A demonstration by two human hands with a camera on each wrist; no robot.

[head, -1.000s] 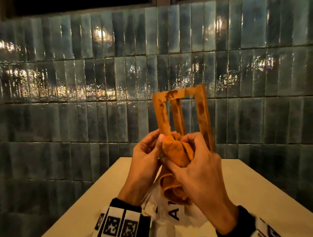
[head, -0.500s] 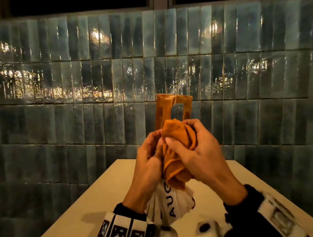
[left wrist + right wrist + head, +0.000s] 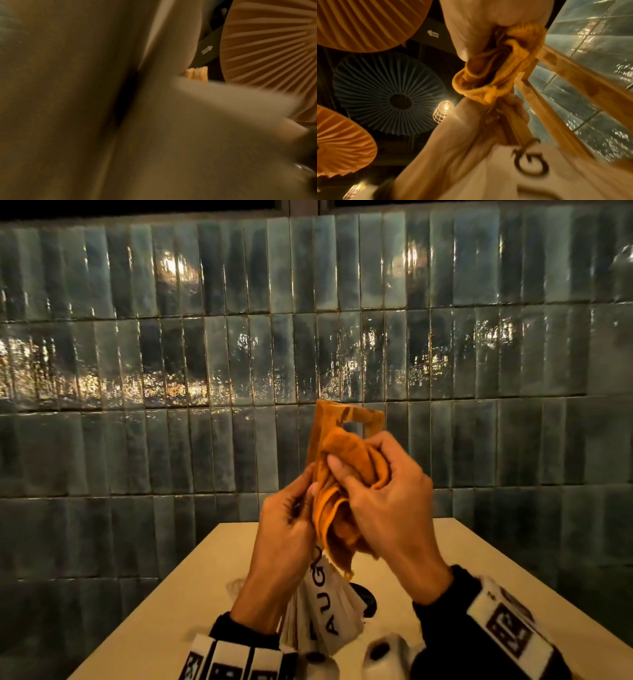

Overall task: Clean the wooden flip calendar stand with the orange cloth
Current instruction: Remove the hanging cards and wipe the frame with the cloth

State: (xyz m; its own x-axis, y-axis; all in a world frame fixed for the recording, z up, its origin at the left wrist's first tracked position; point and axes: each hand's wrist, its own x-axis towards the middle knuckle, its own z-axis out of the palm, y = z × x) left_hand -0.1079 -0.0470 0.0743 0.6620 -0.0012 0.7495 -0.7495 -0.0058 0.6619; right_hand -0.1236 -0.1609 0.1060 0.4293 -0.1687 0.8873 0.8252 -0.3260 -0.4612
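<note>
While the left hand [image 3: 284, 529] grips the wooden flip calendar stand [image 3: 346, 419] low on its frame, holding it upright in the air above the desk [image 3: 479, 563], the right hand [image 3: 387, 501] is clenched around the bunched orange cloth [image 3: 346, 460], pressing it against the frame. To do this well, I judge the cloth should wrap each bar and run along its full length toward 12 o'clock, with the lower grip kept firm so the frame does not twist. Calendar cards [image 3: 325, 614] hang loose at 6 o'clock. Glossy dark wall tiles [image 3: 205, 354] fill the background; pleated round shades [image 3: 390, 93] hang overhead.
</note>
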